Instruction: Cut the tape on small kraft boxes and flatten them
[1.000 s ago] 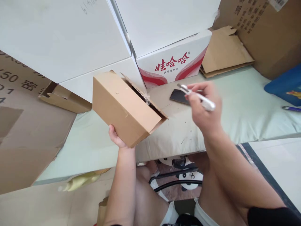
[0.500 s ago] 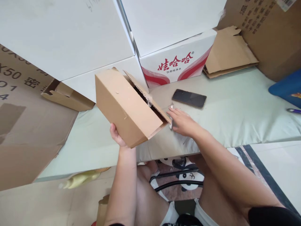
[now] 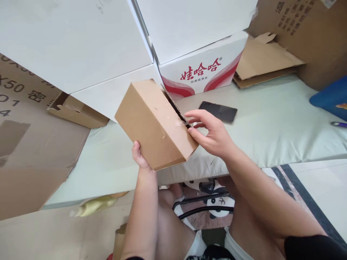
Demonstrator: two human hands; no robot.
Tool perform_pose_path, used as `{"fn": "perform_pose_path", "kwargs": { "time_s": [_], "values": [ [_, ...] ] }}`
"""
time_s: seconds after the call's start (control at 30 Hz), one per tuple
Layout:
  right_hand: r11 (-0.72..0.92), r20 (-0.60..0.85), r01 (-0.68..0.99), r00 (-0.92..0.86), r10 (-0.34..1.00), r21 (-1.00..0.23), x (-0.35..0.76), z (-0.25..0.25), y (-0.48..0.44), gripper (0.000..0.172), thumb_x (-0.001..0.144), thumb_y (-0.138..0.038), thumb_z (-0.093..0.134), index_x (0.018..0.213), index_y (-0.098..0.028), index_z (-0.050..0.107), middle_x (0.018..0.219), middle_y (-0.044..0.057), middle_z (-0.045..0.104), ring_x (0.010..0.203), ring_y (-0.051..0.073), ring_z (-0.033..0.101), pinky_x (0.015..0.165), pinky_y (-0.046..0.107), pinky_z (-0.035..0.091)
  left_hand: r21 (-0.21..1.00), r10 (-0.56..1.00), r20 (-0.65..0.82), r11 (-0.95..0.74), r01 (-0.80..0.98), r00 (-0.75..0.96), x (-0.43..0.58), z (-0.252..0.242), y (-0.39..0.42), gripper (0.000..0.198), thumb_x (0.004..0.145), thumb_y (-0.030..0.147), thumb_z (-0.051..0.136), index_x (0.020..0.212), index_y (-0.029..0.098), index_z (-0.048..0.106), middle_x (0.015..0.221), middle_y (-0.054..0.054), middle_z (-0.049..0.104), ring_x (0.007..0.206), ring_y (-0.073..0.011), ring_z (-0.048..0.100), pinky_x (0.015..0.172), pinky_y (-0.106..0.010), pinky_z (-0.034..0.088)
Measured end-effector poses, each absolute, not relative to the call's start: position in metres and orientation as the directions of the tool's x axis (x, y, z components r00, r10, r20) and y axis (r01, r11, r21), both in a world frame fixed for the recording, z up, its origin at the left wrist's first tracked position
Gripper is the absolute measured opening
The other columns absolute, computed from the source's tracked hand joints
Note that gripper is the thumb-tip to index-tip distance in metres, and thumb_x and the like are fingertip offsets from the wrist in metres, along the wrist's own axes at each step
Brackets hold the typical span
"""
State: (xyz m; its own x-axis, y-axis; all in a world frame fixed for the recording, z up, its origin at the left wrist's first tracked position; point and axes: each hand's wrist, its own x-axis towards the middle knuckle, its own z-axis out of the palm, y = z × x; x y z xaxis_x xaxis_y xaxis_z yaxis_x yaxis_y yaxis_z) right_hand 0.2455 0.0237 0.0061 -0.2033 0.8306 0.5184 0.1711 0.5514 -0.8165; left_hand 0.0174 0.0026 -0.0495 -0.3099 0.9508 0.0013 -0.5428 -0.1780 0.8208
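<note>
A brown cardboard box (image 3: 151, 126) is held tilted above the pale green padded surface. My left hand (image 3: 140, 155) grips its lower left side, thumb on the near face and the other fingers hidden behind the box. Along the upper right edge the flap stands slightly apart, leaving a dark gap with a bit of clear tape. My right hand (image 3: 207, 130) is at that edge, fingers apart and bent, fingertips at the flap and thumb by the box's side. Behind this hand lies a black phone (image 3: 219, 112), partly covered by it.
A white and red carton (image 3: 203, 72) stands at the back beneath large white boxes (image 3: 81, 39). Folded cardboard (image 3: 268, 57) lies back right, near a blue object (image 3: 330, 99) and a pen (image 3: 338, 124). A small open carton (image 3: 78, 110) is on the left.
My right hand has risen from the padded surface to the flap edge of the box. The box has turned and shifted slightly right, and its gap looks narrower.
</note>
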Motion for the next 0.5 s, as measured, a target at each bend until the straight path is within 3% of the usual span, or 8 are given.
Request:
{"fn": "perform_pose_path", "kwargs": {
  "time_s": [0.17, 0.3, 0.4, 0.5],
  "values": [
    [0.353, 0.339, 0.130, -0.117, 0.933, -0.926, 0.246, 0.001, 0.027, 0.044, 0.084, -0.028, 0.063, 0.127, -0.025, 0.052, 0.114, 0.007, 0.072, 0.101, 0.022, 0.070, 0.082, 0.039, 0.060, 0.819, 0.956, -0.018, -0.154, -0.553, -0.292, 0.021, -0.049, 0.003, 0.050, 0.076, 0.060, 0.074, 0.109, 0.023, 0.075, 0.104, -0.004, 0.078, 0.095, -0.0246, 0.073, 0.088, -0.036, 0.058],
    [0.152, 0.141, 0.112, -0.098, 0.985, -0.982, 0.247, -0.004, 0.031, 0.056, 0.082, -0.031, 0.065, 0.134, -0.026, 0.047, 0.121, 0.010, 0.069, 0.102, 0.024, 0.070, 0.081, 0.041, 0.060, 0.843, 0.953, -0.042, -0.128, -0.523, -0.301, 0.022, -0.050, 0.004, 0.052, 0.073, 0.060, 0.076, 0.109, 0.023, 0.074, 0.103, -0.004, 0.078, 0.099, -0.0263, 0.073, 0.089, -0.038, 0.058],
    [0.077, 0.071, 0.080, -0.072, 0.995, -0.994, 0.249, -0.009, 0.033, 0.067, 0.083, -0.033, 0.067, 0.144, -0.029, 0.039, 0.123, 0.010, 0.069, 0.091, 0.021, 0.071, 0.082, 0.041, 0.060, 0.857, 0.950, -0.053, -0.115, -0.502, -0.309, 0.020, -0.051, 0.005, 0.056, 0.073, 0.061, 0.075, 0.115, 0.024, 0.072, 0.104, -0.005, 0.078, 0.104, -0.0288, 0.072, 0.092, -0.040, 0.057],
    [0.065, 0.065, 0.024, -0.015, 0.998, -0.998, 0.250, -0.011, 0.034, 0.081, 0.086, -0.033, 0.064, 0.155, -0.032, 0.022, 0.119, 0.008, 0.071, 0.074, 0.015, 0.068, 0.077, 0.037, 0.059, 0.848, 0.949, -0.046, -0.129, -0.515, -0.313, 0.019, -0.051, 0.005, 0.054, 0.073, 0.061, 0.076, 0.113, 0.024, 0.073, 0.104, -0.005, 0.078, 0.100, -0.0274, 0.073, 0.091, -0.039, 0.058]
  ]
}}
